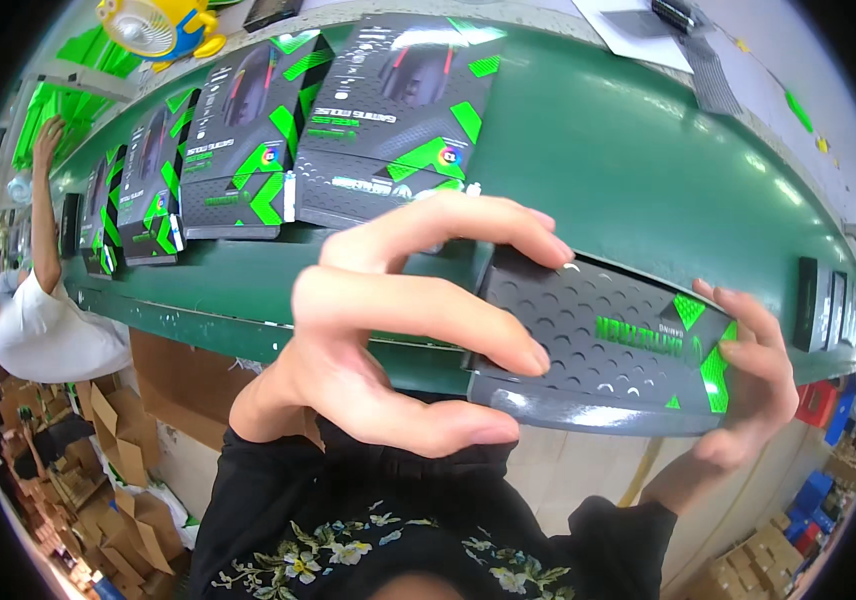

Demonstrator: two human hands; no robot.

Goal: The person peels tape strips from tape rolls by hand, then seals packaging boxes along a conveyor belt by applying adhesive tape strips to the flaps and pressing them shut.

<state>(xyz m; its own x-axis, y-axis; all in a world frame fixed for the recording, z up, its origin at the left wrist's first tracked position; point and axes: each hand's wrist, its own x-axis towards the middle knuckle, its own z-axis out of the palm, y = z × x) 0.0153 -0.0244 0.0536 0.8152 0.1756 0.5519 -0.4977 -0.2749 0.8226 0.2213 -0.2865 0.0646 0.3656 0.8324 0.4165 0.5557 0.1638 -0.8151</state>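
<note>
the person's left hand (pixel 378 305) is clasping the left end of a dark grey box (pixel 588 320), one fingertip pressing on its upper face and another reaching its far edge. the right hand (pixel 768 375) is grasping the opposite end, its fingers curling round the corner. between the two hands, the box is tilting a little above the near edge of a green table (pixel 598 120). beyond the grip and to its left, i'm seeing four black-and-green boxes (pixel 368 120) lying in a row. past those, a yellow-and-blue fan (pixel 153 30) is standing. well left of the grip, a co-worker (pixel 48 330) in white is holding an arm up.
</note>
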